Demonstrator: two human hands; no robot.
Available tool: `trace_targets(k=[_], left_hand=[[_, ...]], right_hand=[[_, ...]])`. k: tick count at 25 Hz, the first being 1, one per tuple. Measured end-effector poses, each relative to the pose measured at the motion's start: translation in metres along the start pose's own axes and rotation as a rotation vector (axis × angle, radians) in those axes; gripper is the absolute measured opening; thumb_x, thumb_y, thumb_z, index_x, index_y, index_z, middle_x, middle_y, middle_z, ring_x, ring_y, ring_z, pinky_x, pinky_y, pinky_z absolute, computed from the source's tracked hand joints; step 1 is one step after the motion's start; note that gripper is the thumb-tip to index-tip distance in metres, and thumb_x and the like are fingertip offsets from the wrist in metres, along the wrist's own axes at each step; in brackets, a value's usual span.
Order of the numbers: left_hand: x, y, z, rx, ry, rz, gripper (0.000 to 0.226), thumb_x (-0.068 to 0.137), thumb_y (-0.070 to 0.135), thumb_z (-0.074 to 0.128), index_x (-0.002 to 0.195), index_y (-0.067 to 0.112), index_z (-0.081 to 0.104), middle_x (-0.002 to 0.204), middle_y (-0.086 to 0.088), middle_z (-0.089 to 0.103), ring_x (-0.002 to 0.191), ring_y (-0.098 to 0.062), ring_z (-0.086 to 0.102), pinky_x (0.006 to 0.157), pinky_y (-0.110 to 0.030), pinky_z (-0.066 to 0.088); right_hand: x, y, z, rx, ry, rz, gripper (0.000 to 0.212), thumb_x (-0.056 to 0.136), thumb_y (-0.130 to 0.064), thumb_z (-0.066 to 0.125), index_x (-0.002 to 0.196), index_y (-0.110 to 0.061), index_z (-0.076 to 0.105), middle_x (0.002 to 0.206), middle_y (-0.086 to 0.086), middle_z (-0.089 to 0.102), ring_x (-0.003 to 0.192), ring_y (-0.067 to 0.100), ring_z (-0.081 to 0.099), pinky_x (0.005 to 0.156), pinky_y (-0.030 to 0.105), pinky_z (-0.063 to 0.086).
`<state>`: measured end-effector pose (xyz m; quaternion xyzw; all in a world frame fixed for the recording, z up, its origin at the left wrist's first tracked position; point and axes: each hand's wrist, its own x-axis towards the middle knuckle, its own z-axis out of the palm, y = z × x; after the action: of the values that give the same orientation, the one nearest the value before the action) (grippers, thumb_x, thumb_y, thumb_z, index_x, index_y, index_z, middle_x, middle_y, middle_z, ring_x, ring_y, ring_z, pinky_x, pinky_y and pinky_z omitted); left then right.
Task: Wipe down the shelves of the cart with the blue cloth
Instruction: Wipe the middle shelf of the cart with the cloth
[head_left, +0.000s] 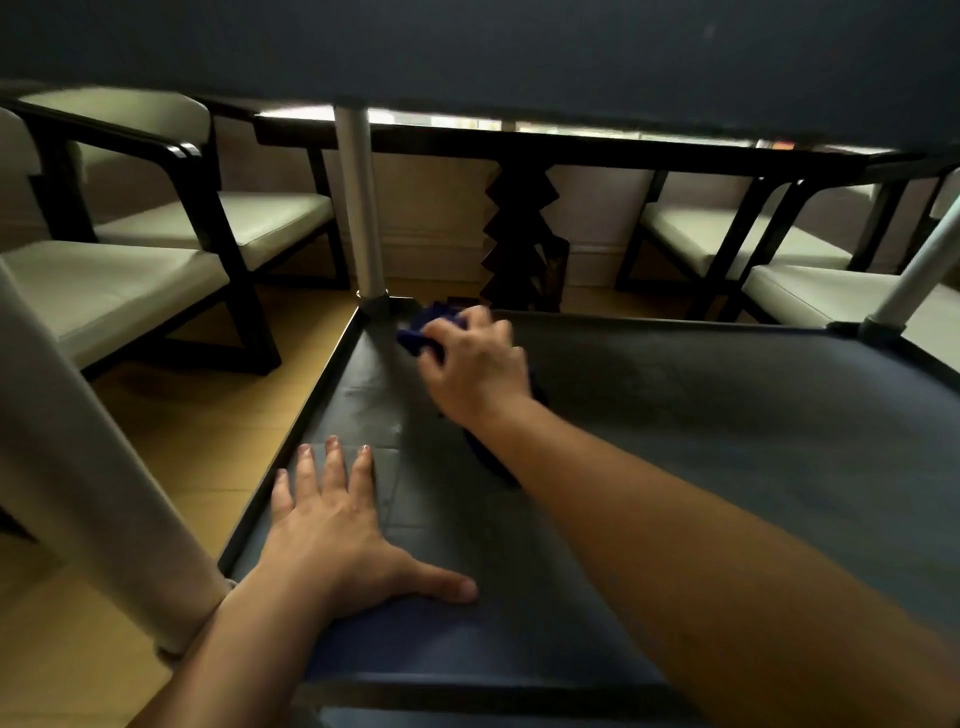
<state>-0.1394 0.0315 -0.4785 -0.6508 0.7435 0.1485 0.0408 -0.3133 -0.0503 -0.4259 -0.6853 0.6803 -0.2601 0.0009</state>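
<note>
Right hand (475, 364) reaching far forward, fingers curled down over the blue cloth (423, 332), pressing it onto the shelf (727, 441) at the far left corner, just beside the silver post (358, 208). Cloth bunched, most of it hidden under the palm; one blue fold showing at the fingertips on the left, a darker bit trailing back beneath the wrist. Blurring at the fingers, so probably mid-stroke.

Left hand (337, 530) lying flat and empty on the near left part of the same shelf, fingers spread, thumb pointing right, apparently bracing, close to the left rim. Forearm passing beside the near post (104, 467).

Key relation: cloth sitting at the farthest, leftmost point of the shelf, with nothing further to cover beyond it. Unwiped-looking surface stretching right and back toward the body. Judging the next stroke as running rightward along the far rim or pulling back toward the near edge. Right hand alone carrying the cloth; left hand nearer the body, well apart from the cloth, lying in the path of any stroke drawn straight back along the left rim.

Underside of the upper shelf (519, 47) hanging dark overhead, limiting headroom. Chairs (130, 291) and a table (571, 143) standing beyond the cart, not involved.
</note>
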Motion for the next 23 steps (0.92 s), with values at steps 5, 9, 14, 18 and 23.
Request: trace_targets(k=[5,9,14,18,23], left_hand=[[0.005,0.0,-0.001,0.013,-0.013,-0.007,0.193,0.0,0.116,0.031,0.16,0.023,-0.024,0.17,-0.011,-0.031,0.154,-0.035,-0.032,0.125,-0.055,-0.017],[0.003,0.002,-0.001,0.014,0.001,-0.014,0.193,0.0,0.116,0.031,0.161,0.023,-0.023,0.17,-0.01,-0.03,0.154,-0.034,-0.031,0.126,-0.054,-0.017],[-0.001,-0.001,-0.001,-0.016,0.024,0.005,0.193,0.001,0.116,0.032,0.162,0.024,-0.019,0.171,-0.009,-0.028,0.155,-0.032,-0.03,0.126,-0.053,-0.017],[0.0,0.0,-0.002,-0.01,0.026,0.011,0.192,0.002,0.117,0.033,0.162,0.024,-0.018,0.172,-0.009,-0.027,0.155,-0.032,-0.029,0.127,-0.054,-0.016],[0.0,0.002,-0.006,-0.003,0.023,-0.002,0.193,0.002,0.116,0.036,0.164,0.023,-0.015,0.173,-0.01,-0.024,0.156,-0.034,-0.027,0.126,-0.055,-0.016]], right_hand=[[0.012,-0.011,0.05,-0.112,-0.344,-0.098,0.038,0.091,-0.057,0.045,0.126,-0.043,0.053,0.137,0.008,0.046,0.12,0.043,0.043,0.091,0.063,0.039],[0.021,0.026,0.04,-0.056,-0.27,-0.048,0.031,0.088,-0.053,0.052,0.117,-0.043,0.057,0.124,0.005,0.049,0.106,0.036,0.052,0.073,0.045,0.044],[0.011,0.089,0.011,-0.188,-0.197,0.22,0.031,0.086,-0.05,0.057,0.115,-0.042,0.059,0.122,0.008,0.051,0.105,0.036,0.058,0.078,0.043,0.051],[-0.021,0.181,-0.046,-0.33,-0.131,0.493,0.034,0.091,-0.046,0.056,0.124,-0.037,0.059,0.127,0.016,0.054,0.11,0.043,0.059,0.075,0.039,0.044],[-0.034,0.195,-0.061,-0.255,-0.113,0.589,0.03,0.097,-0.035,0.052,0.126,-0.032,0.058,0.13,0.016,0.057,0.114,0.043,0.057,0.092,0.046,0.052]])
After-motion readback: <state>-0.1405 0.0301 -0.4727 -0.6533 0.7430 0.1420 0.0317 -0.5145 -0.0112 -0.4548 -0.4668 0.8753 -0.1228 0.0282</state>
